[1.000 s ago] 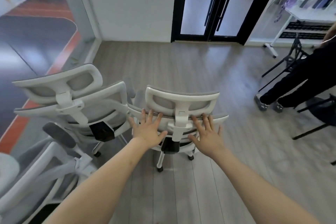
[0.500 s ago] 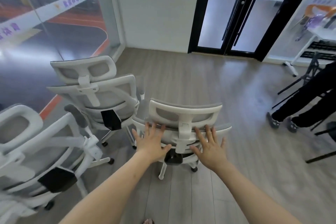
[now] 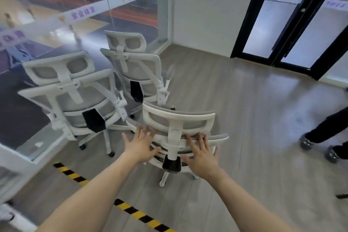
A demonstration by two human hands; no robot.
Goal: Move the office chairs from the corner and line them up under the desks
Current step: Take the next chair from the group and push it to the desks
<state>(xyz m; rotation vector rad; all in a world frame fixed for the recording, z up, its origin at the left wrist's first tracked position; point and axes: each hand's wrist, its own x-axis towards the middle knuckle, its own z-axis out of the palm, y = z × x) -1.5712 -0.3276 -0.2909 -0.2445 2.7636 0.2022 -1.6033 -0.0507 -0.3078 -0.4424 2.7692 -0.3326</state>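
Observation:
A white office chair [image 3: 178,118] with grey mesh stands right in front of me, its back toward me. My left hand [image 3: 140,146] lies flat against the top of its backrest, left of the headrest post, fingers spread. My right hand [image 3: 202,153] presses the same edge on the right side, fingers also apart. Neither hand wraps around the frame. Two more white chairs stand by the glass wall: one at the left [image 3: 75,96] and one behind it [image 3: 135,69]. No desks are in view.
A glass wall [image 3: 56,24] runs along the left. Black-framed glass doors [image 3: 282,24] stand at the back right. A person's dark-trousered legs and shoes [image 3: 320,137] are at the right edge. Yellow-black tape [image 3: 131,211] crosses the wooden floor near me.
The view has backed away and swung left; the chair under my hands has rolled away from the other chairs. Striped floor tape has come into view. Both hands stay on the backrest.

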